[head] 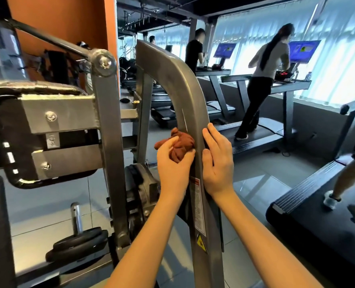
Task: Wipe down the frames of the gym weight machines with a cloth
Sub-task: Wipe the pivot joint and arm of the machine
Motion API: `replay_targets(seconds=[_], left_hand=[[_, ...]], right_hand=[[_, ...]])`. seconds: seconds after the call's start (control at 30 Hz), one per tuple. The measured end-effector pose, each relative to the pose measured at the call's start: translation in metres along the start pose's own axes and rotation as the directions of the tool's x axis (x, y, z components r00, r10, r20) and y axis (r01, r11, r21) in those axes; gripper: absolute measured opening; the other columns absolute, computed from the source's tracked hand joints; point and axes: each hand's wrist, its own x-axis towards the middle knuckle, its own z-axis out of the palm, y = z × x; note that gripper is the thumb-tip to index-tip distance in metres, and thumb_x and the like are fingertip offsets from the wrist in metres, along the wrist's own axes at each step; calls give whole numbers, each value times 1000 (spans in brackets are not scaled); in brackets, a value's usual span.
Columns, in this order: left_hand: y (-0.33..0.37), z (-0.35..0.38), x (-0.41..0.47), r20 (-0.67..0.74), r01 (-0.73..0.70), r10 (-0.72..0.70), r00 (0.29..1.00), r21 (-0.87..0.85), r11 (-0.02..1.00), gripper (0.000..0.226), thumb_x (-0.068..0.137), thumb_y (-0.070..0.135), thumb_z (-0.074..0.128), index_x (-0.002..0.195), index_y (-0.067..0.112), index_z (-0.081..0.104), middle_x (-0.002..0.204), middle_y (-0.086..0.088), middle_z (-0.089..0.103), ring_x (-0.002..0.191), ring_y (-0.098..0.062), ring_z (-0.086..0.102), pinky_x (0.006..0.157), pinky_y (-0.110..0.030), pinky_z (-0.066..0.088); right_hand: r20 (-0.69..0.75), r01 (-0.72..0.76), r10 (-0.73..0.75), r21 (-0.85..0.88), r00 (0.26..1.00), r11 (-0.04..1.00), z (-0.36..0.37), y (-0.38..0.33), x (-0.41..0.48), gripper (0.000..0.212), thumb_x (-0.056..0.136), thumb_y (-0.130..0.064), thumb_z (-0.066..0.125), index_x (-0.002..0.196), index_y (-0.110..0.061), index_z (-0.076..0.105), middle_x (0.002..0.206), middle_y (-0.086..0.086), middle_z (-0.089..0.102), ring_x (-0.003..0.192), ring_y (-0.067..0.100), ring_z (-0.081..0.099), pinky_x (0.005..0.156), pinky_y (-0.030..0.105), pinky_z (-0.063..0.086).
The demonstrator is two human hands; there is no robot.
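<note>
The left hand [173,163] grips the bunched cloth [178,145] against the curved frame [185,96]; the right hand [217,163] braces it, fingers straight. Upper frame and neighbouring parts probably remain unwiped.

At the centre of the frame, the curved grey metal frame post [185,96] has a smooth, dull-sheened painted finish marked with faint scratches and smears. The rust-brown crumpled cloth [181,147] looks soft, matt and deeply creased. Lower on the post, the white printed warning label [198,204] is a smooth sticker with a slight gloss. At lower left, the black round weight plates [79,244] look matt and rubbery, beneath a bright polished steel peg [76,217]. The grey floor tiles [255,183] are glossy and reflective.
</note>
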Motion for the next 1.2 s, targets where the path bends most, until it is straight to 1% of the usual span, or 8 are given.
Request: replay_targets(seconds=[0.17,0.37,0.47,0.6,0.7,1.0,1.1,1.2], left_hand=[[-1,3,-6,-1,3,-3,1000,-63,998,23,95,17,59,118,14,63,128,-5,56,121,-13,53,106,-30,43],[-4,0,-6,-9,25,-25,1000,36,999,11,97,23,57,101,18,66,142,4,36,135,-11,33,109,-22,33],[1,3,0,52,55,-51,997,-72,996,20,98,24,55,113,12,61,129,-5,54,117,-11,53,100,-31,46],[11,4,9,62,98,-87,994,-189,977,37,98,18,54,134,19,47,120,8,57,101,-1,59,81,-14,51],[7,2,-3,83,15,-1,997,-164,986,26,97,14,55,114,33,61,113,10,66,107,-3,61,90,-20,49],[5,11,33,-99,-53,44,994,-85,995,26,91,8,63,115,18,64,124,-2,61,118,-10,56,104,-31,45],[8,7,31,-83,-88,78,994,-116,989,27,90,4,63,115,15,64,118,3,60,110,5,57,94,-15,46],[-4,4,-14,-37,-123,119,992,-113,986,36,89,-2,62,111,27,61,119,5,60,114,2,55,99,-13,42]], right_hand=[[4,-6,6,-18,1000,1000,0,-1,0,42,98,-17,39,134,1,53,142,4,43,129,11,39,111,19,24],[7,-11,11,-39,1000,999,-1,-4,0,43,97,-17,39,134,1,53,142,6,45,129,18,42,111,20,25],[10,-14,14,-48,1000,999,-1,-4,1,43,97,-18,38,134,1,53,142,9,46,129,19,42,112,21,25],[1,-7,8,-54,1000,999,-1,-4,1,42,97,-17,39,133,0,53,142,7,46,129,19,43,112,22,25],[3,-9,9,-51,1000,999,-1,-4,0,43,97,-18,38,133,0,53,142,9,46,129,20,42,112,23,25],[1,-10,10,-57,1000,998,-1,-3,0,43,97,-17,39,133,-1,53,142,5,44,129,17,41,112,21,24],[2,-12,12,-54,1000,998,-1,-5,-1,43,96,-17,40,134,-1,52,142,6,45,130,18,42,112,24,27],[-6,-2,1,-45,1000,999,-1,-4,-1,42,97,-17,40,135,-3,50,143,5,44,130,20,43,112,30,31]])
